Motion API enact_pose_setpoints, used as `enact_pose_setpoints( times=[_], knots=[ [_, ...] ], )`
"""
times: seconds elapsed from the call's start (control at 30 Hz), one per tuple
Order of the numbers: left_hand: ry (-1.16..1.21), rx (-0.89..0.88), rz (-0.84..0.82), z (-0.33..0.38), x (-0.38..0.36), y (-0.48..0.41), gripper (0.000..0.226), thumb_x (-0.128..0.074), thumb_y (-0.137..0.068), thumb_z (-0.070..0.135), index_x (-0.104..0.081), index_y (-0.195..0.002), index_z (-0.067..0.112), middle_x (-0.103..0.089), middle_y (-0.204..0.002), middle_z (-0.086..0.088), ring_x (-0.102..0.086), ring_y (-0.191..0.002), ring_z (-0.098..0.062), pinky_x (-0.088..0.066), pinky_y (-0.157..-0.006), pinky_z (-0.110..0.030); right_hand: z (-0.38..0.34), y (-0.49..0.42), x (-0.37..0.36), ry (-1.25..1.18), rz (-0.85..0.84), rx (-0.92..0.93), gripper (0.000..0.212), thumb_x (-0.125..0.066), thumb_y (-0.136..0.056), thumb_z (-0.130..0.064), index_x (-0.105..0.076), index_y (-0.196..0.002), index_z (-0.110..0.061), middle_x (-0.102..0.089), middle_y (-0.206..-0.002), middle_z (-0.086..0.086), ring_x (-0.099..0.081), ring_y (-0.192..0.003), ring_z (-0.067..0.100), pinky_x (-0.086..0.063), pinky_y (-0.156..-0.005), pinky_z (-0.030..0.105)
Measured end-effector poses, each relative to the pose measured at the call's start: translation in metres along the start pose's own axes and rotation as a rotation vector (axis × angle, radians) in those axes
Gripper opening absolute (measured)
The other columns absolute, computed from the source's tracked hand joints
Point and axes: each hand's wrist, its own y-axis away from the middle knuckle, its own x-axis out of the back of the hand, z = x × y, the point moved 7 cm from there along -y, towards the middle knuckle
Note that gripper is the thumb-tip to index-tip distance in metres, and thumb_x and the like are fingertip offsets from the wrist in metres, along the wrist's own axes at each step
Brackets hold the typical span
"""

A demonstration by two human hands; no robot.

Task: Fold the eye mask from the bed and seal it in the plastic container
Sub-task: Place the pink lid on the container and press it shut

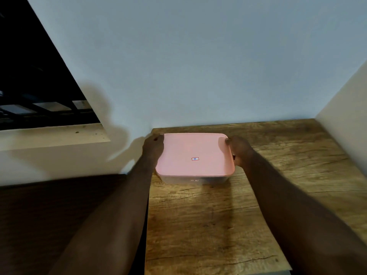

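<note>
A clear plastic container with a pink lid stands on a wooden table, close to the wall. The lid lies flat over the box and carries a small label in its middle. My left hand grips the lid's left edge, fingers curled over the far corner. My right hand grips the right edge, thumb on the lid's top. No eye mask shows; the inside of the box is too dim to read.
A pale wall rises right behind the table and another wall closes the right side. A dark window with a light sill sits at the left. Dark wooden furniture borders the table's left edge.
</note>
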Motion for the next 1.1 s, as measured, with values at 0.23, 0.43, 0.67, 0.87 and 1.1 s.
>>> enact_pose_setpoints(
  times=[0.23,0.43,0.67,0.87,1.1],
  knots=[
    [0.25,0.08,-0.033,-0.007,-0.005,-0.003,0.024,-0.055,-0.095,0.033,-0.06,-0.075,0.02,-0.062,-0.078,0.0,-0.057,-0.068,-0.018,-0.044,-0.06,-0.026,-0.004,-0.005,-0.012,-0.051,0.01,0.134,0.045,-0.05,-0.099,-0.024,-0.048,-0.136,0.003,-0.052,-0.139,0.022,-0.052,-0.1,0.023,-0.042,-0.07,0.026],
    [0.252,0.048,-0.019,-0.004,-0.003,-0.008,0.021,-0.058,-0.093,0.028,-0.062,-0.076,0.016,-0.061,-0.081,-0.006,-0.056,-0.071,-0.022,-0.044,-0.064,-0.028,-0.003,-0.009,-0.006,-0.129,0.056,0.114,0.048,-0.06,-0.095,-0.028,-0.052,-0.135,-0.003,-0.06,-0.131,0.014,-0.062,-0.108,0.028,-0.053,-0.066,0.021],
    [0.095,-0.108,0.068,0.005,0.003,-0.002,0.025,-0.057,-0.095,0.027,-0.064,-0.08,0.009,-0.061,-0.081,-0.009,-0.055,-0.076,-0.022,-0.04,-0.065,-0.029,-0.003,-0.005,0.002,-0.015,0.149,0.234,0.023,-0.053,-0.098,-0.025,-0.066,-0.087,-0.009,-0.067,-0.096,0.011,-0.06,-0.084,0.025,-0.043,-0.061,0.028],
    [-0.52,-0.599,0.178,0.039,-0.002,0.029,0.037,-0.053,-0.095,0.022,-0.057,-0.127,0.002,-0.057,-0.133,-0.018,-0.049,-0.127,-0.033,-0.035,-0.108,-0.04,-0.034,0.02,-0.009,0.535,0.247,0.638,0.032,-0.05,-0.099,-0.022,-0.06,-0.122,-0.001,-0.064,-0.123,0.019,-0.059,-0.109,0.032,-0.046,-0.091,0.037],
    [-0.939,-0.646,-0.131,0.015,-0.03,0.055,0.094,-0.015,-0.086,0.074,-0.017,-0.152,0.008,-0.011,-0.162,-0.016,-0.004,-0.15,-0.028,-0.007,-0.121,-0.048,-0.01,0.031,-0.043,1.163,0.001,0.764,0.102,-0.001,-0.083,-0.078,-0.011,-0.156,-0.008,-0.011,-0.165,0.012,-0.004,-0.152,0.026,-0.005,-0.123,0.049]
  ],
)
